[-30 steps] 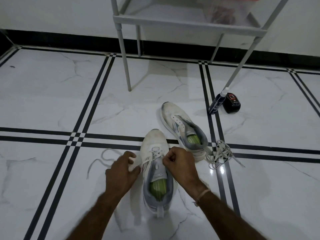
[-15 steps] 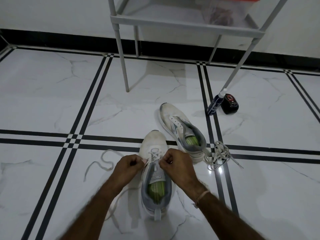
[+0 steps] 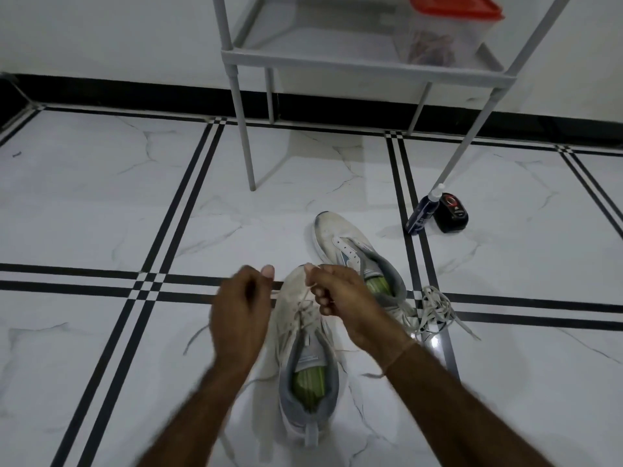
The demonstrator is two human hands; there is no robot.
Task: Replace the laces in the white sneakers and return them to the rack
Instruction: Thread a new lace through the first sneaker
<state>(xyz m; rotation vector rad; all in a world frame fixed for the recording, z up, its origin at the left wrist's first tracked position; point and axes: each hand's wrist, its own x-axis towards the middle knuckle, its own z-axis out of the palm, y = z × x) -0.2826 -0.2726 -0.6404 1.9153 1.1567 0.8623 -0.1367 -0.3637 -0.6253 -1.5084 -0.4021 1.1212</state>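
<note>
A white sneaker with a grey collar and green insole stands on the floor in front of me, a white lace threaded through its front eyelets. My left hand and my right hand are raised above its toe, each pinching one end of that lace and pulling it taut. A second white sneaker, unlaced, lies just beyond on the right. A loose heap of old laces sits to its right. The grey rack stands at the back.
A clear box with a red lid sits on the rack shelf. A dark spray bottle and a black tin stand on the floor by the rack's right leg. White marble tiles with black stripes surround the shoes.
Both hands have lifted from the eyelets and moved forward over the toe, drawing the lace ends up and taut. The view has tilted down slightly.
</note>
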